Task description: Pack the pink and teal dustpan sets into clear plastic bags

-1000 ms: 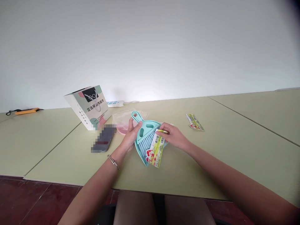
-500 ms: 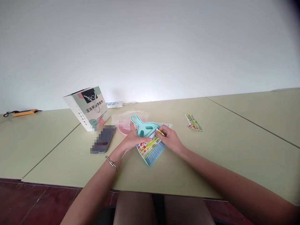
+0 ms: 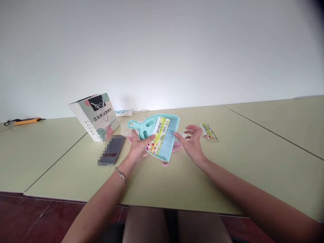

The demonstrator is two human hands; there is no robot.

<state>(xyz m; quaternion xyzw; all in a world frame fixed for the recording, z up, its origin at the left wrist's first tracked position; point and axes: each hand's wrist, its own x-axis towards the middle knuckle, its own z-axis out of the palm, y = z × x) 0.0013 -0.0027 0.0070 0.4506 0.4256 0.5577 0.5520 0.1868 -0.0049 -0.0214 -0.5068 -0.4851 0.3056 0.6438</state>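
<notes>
My left hand (image 3: 138, 146) is closed on a small teal brush-and-dustpan set (image 3: 162, 135) and holds it tilted above the table. A colourful paper label (image 3: 157, 138) lies across the pale blue bristles. My right hand (image 3: 191, 141) is open just right of the set, with its fingers spread and one fingertip near the bristle edge. Under the set lies a pink plastic piece (image 3: 165, 158), partly hidden.
A printed paper bag (image 3: 97, 113) stands at the left, with a dark phone (image 3: 111, 153) in front of it. A second label (image 3: 209, 132) lies to the right. A white power strip (image 3: 124, 112) and an orange tool (image 3: 26, 120) are by the wall. The pale green table (image 3: 240, 158) has seams.
The left hand lifted and turned the teal set, so the bristles now face right and up. The right hand let go of it and opened. A pink piece came into view below.
</notes>
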